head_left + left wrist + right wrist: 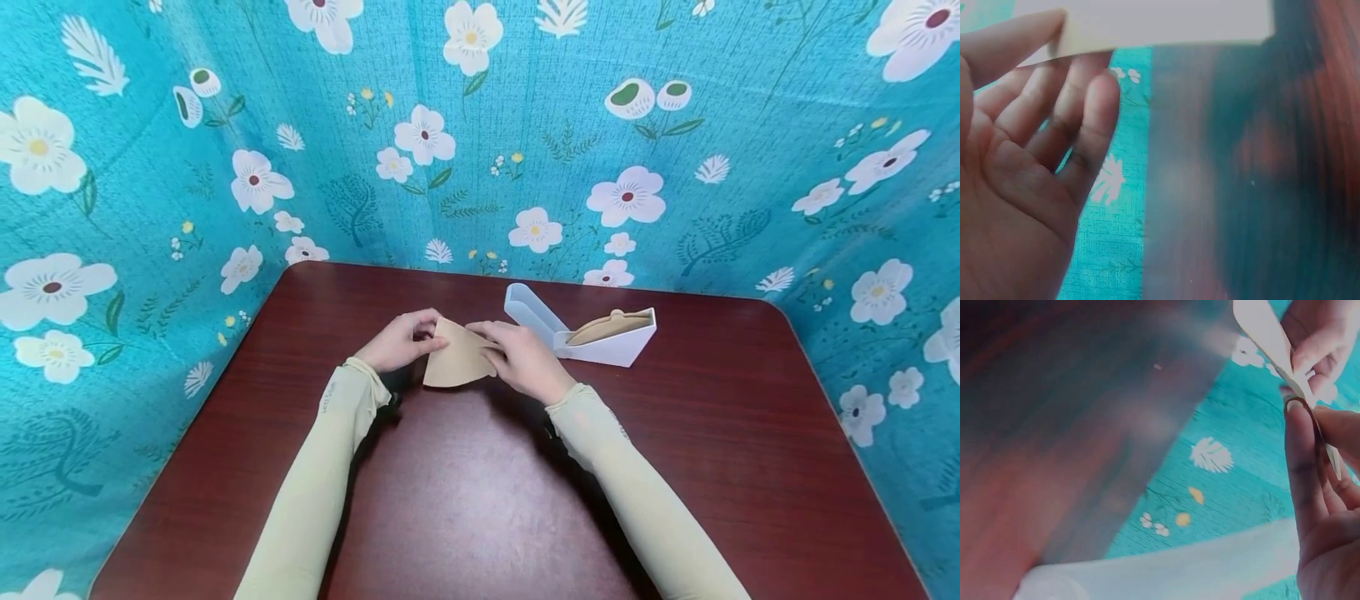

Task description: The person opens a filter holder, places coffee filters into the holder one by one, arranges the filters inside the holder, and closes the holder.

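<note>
Your left hand (pixel 405 340) and right hand (pixel 528 357) pinch opposite sides of the tan paper filter (pixel 459 362), above the bench (pixel 480 508), left of the white case (pixel 600 353). Forearms (pixel 309 492) angle inward; left-sleeve lettering (pixel 330 397) unreadable.

Long, pale yellow sleeves (pixel 300 500) were worn, bunched at the ends. Small dark letters (pixel 329 397) were printed near the left cuff (pixel 367 371).

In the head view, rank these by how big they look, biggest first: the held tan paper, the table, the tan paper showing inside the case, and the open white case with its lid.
1. Table
2. Open white case, lid included
3. Held tan paper
4. Tan paper inside the case, visible part only
</note>
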Tool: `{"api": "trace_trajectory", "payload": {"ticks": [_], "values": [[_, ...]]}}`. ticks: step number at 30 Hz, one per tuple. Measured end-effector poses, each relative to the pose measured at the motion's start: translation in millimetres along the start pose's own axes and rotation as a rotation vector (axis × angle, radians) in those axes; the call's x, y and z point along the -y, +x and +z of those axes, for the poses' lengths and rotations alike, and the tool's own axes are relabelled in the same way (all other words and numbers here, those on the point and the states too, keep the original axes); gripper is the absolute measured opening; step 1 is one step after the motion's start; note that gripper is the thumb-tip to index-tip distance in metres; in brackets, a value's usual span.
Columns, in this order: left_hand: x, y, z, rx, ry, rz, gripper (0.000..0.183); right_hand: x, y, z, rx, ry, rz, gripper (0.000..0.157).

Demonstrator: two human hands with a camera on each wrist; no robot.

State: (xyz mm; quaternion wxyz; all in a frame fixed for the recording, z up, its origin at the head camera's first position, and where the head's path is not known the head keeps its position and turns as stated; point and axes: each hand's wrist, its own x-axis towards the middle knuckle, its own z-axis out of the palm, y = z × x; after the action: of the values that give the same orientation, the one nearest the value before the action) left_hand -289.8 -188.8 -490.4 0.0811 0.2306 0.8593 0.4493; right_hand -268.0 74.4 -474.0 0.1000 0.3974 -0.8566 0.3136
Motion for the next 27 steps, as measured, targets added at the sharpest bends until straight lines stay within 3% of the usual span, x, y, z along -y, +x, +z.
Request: {"api": "trace_trajectory", "payload": {"ticks": [5,10,14,19,22,25,27], "values": [[-6.6,-0.3,2.2,-0.082,-0.171,0.132,0.065,2.0,2.4,-20.7,-0.096,0.092,0.027,0.039],[-22.8,-0.6,6.8,-0.170,-0.246,0.227,0.058,-0.2,1.5,-42.0,-0.130,0.198,0.091,0.036],[-37.1,-0.2,10.6,-0.232,-0.268,0.265,0.054,-2.0,-2.1,-54.8,-0.146,0.313,0.128,0.034],[-47.9,-1.9,12.1,-0.173,-0.255,0.235,0.044,-3.3,-6.1,-67.8,-0.177,0.400,0.168,0.033],[-50.4,-2.5,13.3,-0.130,-0.234,0.230,0.051,-3.9,-8.4,-73.4,-0.194,0.422,0.182,0.030],[-50.7,-2.5,15.2,-0.129,-0.216,0.258,0.062,-4.0,-11.0,-77.5,-0.198,0.418,0.205,0.023],[-50.5,-2.4,16.5,-0.153,-0.190,0.283,0.058,-3.8,-12.8,-80.1,-0.199,0.398,0.222,0.019]]}}
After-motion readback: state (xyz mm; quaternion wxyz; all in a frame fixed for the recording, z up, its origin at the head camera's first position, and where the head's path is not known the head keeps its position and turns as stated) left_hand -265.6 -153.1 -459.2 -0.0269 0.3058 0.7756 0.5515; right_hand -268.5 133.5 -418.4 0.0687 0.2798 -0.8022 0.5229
